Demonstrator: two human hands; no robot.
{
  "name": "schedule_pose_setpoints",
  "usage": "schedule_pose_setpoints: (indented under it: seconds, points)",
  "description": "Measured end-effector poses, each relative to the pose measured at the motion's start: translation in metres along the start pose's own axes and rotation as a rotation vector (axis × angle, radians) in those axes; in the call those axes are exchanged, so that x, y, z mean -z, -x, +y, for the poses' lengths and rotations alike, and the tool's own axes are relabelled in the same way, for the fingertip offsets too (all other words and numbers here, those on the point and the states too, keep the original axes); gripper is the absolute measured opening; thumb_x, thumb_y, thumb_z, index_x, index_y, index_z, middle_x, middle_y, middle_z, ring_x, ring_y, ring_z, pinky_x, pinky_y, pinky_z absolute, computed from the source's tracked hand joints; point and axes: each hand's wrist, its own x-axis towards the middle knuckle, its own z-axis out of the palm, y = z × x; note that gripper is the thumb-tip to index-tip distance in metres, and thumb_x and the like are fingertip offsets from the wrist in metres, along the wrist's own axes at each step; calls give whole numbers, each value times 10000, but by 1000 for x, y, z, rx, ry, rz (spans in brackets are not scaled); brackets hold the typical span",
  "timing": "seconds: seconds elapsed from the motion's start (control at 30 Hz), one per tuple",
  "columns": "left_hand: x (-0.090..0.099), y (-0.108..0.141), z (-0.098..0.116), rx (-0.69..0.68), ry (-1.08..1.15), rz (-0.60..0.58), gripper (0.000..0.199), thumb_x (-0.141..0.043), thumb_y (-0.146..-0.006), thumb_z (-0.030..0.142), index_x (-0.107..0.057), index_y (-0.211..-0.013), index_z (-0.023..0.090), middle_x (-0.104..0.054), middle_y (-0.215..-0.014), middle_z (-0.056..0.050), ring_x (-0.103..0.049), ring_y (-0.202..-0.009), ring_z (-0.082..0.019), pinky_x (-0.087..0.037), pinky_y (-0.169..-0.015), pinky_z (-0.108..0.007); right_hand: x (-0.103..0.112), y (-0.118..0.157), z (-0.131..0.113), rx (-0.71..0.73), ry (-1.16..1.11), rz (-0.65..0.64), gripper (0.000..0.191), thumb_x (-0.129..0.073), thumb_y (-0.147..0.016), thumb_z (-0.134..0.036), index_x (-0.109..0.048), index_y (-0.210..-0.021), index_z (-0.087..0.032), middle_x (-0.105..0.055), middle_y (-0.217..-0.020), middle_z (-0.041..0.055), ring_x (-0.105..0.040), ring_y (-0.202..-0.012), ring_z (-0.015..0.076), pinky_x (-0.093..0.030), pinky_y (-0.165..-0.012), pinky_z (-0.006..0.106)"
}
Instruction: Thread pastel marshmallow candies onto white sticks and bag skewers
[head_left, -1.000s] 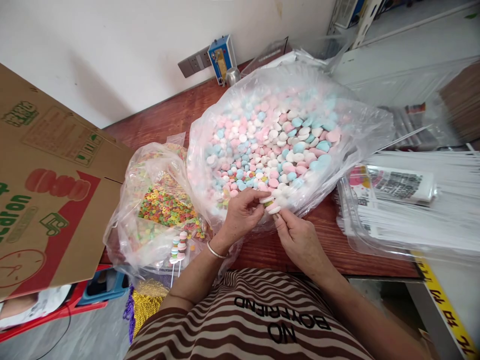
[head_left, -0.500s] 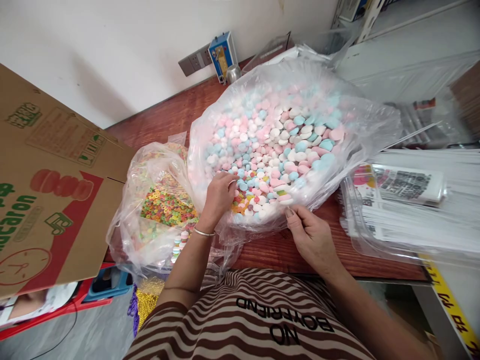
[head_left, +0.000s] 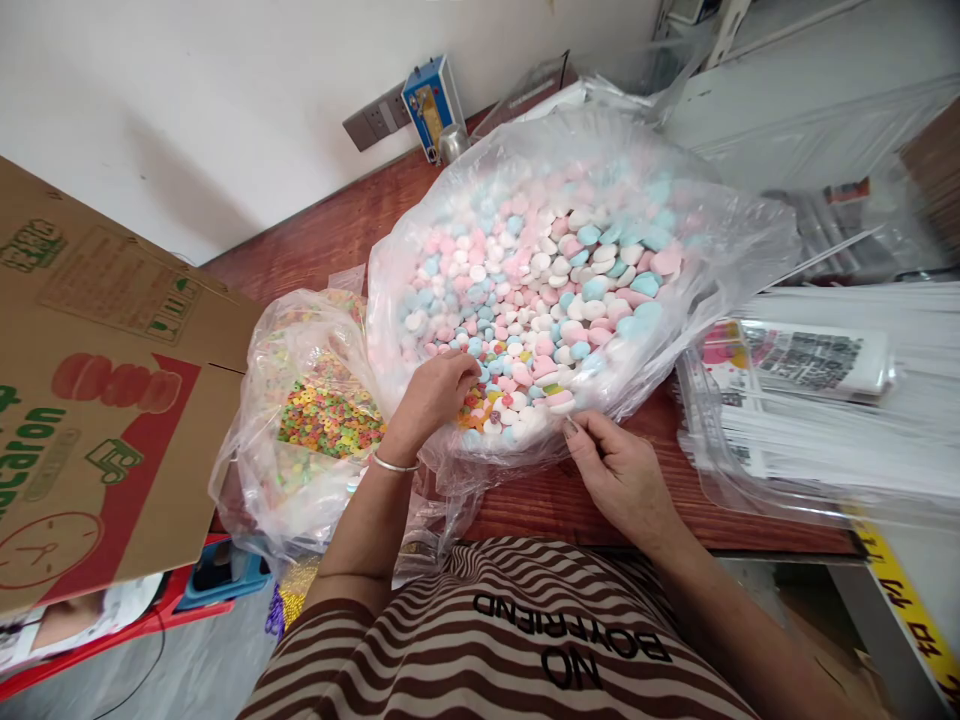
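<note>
A large clear plastic bag (head_left: 675, 330) lies opened wide, filled with pink, white and blue rounded candies (head_left: 540, 290). A small patch of orange, red and yellow pieces (head_left: 480, 408) shows among them near the front. My left hand (head_left: 439, 392), with a bracelet at the wrist, bends over that patch at the bag's front left; its fingers are curled and what they hold is hidden. At the front rim, my right hand (head_left: 619, 470) has thumb and forefinger pinched on the bag's edge. Left of my left hand sits a smaller clear bag of colourful ring-shaped pieces (head_left: 322, 415).
A cardboard box (head_left: 112, 400) stands at the left. Clear trays with white sticks and printed packets (head_left: 817, 360) fill the right side. Behind the bag, on the wooden table (head_left: 300, 240), are a blue device (head_left: 433, 105) and a metal cup (head_left: 452, 145).
The view has shifted slightly, so the bags and box sit a little further left. My left fingers have curled a bit more over the candies. My right hand stays at the rim.
</note>
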Motion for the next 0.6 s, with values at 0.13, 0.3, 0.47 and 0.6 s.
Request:
schedule_pose_setpoints:
  seconds: [0.13,0.3,0.47,0.6]
  points:
    - [8,22,-4,-63,36,-95,201,-562,-951,141,-748,-1000,201,-733,-1001,-72,-656,-948,-220,-488,-841,-342,-3,-1,0,-1,-6,-32,271,-503,-996,-302,-540,-741,-217,-501,-603,-56,-491,-543,109,-366,-563,224]
    - [-1,33,-3,-108,11,-24,113,-627,-935,170,-723,-884,201,-748,-1000,-70,-646,-962,-228,-480,-891,-373,-6,-1,-1,-13,-22,-60,258,-502,-994,-296,-544,-751,-218,-517,-611,-53,-499,-550,114,-371,-569,225]
    - [-8,35,-1,-94,11,23,92,-584,-956,172,-645,-894,200,-728,-943,-55,-639,-921,-213,-469,-862,-361,-7,0,-1,-19,-32,-92,263,-494,-995,-307,-534,-749,-223,-529,-618,-47,-502,-554,121,-374,-570,237]
    - [-13,32,-6,60,97,105,26,-613,-921,189,-616,-899,201,-689,-857,-39,-620,-805,-192,-470,-752,-325,-8,0,-1,-29,-36,-96,267,-490,-996,-312,-535,-749,-222,-529,-626,-46,-505,-564,123,-375,-579,243]
